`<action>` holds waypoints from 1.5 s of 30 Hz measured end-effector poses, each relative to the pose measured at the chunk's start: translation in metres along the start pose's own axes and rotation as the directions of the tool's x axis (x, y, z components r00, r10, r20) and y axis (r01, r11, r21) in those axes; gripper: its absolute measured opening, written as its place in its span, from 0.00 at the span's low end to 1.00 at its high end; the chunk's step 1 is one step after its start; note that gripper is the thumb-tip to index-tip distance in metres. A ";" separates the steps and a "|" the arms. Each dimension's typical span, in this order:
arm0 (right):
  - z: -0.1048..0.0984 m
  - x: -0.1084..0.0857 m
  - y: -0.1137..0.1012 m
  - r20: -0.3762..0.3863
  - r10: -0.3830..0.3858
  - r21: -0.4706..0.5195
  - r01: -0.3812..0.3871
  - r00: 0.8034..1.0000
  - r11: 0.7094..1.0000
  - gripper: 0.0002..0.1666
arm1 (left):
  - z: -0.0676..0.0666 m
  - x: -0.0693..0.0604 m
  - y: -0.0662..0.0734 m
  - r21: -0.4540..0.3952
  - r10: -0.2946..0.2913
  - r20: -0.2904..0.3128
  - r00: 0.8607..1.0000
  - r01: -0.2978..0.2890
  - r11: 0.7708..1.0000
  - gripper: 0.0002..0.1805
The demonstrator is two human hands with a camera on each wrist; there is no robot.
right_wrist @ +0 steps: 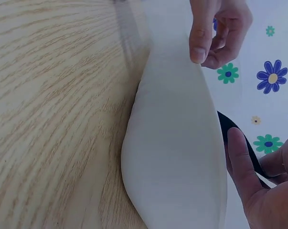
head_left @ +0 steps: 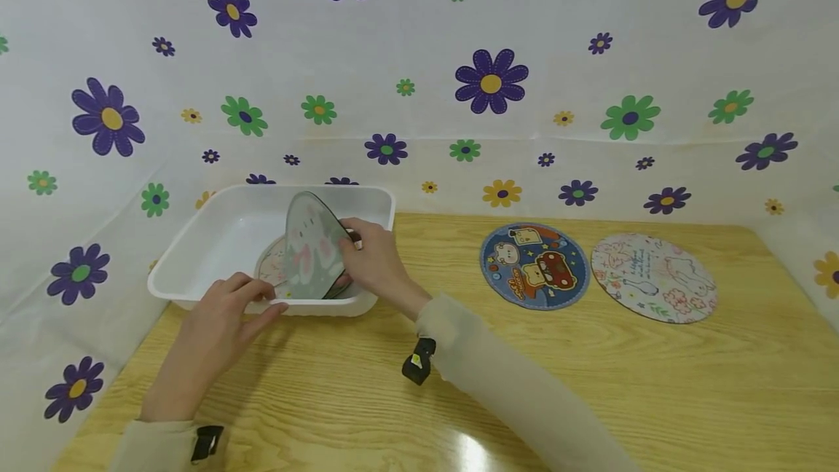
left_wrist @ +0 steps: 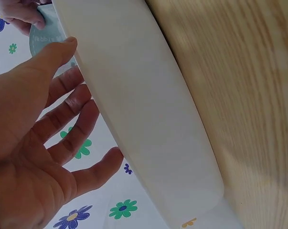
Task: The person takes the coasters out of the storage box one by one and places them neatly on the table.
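Note:
A round greenish-grey mat [head_left: 308,246] with a pink and white pattern stands tilted and bent inside a white plastic basin [head_left: 219,239]. My right hand [head_left: 375,257] pinches its right edge between thumb and fingers; the dark underside of the mat [right_wrist: 224,125] shows in the right wrist view. Behind it, partly hidden, another round pinkish patterned mat [head_left: 270,268] lies in the basin. With thumb and curled fingers, my left hand [head_left: 213,315] holds the basin's front rim, as the left wrist view [left_wrist: 38,124] also shows.
On the wooden table [head_left: 524,384], right of the basin, lie a blue round mat with cartoon bears [head_left: 534,266] and a pale floral round mat [head_left: 654,277], side by side. A flower-printed white cloth [head_left: 419,35] hangs behind the basin and along the sides.

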State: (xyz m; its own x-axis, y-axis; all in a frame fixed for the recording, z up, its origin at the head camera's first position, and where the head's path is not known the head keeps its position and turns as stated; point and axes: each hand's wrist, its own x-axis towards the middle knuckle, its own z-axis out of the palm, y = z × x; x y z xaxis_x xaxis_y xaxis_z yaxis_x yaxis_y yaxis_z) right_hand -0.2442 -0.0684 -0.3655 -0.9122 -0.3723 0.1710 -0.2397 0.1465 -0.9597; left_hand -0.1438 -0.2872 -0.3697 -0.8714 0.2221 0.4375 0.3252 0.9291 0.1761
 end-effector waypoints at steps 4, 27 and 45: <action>-0.006 -0.005 -0.001 -0.020 0.035 0.085 -0.033 0.999 0.996 0.22 | 0.001 -0.002 0.001 0.003 -0.012 -0.006 1.000 0.012 1.000 0.09; -0.053 -0.033 -0.010 -0.056 0.141 0.296 -0.118 0.988 0.948 0.24 | 0.001 -0.001 0.003 0.000 -0.032 -0.011 0.999 0.032 0.999 0.11; -0.113 -0.057 -0.008 -0.129 0.187 0.329 -0.136 0.974 0.935 0.22 | 0.004 -0.001 0.004 0.007 -0.037 -0.030 0.999 0.037 0.999 0.12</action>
State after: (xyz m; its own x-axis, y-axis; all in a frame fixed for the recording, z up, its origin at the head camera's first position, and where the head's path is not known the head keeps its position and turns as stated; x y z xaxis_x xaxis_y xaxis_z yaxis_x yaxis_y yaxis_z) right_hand -0.2280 0.0549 -0.3423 -0.9761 -0.2166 0.0161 0.0089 -0.1140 -0.9934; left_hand -0.1428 -0.2831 -0.3732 -0.8715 0.1785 0.4566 0.2899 0.9388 0.1861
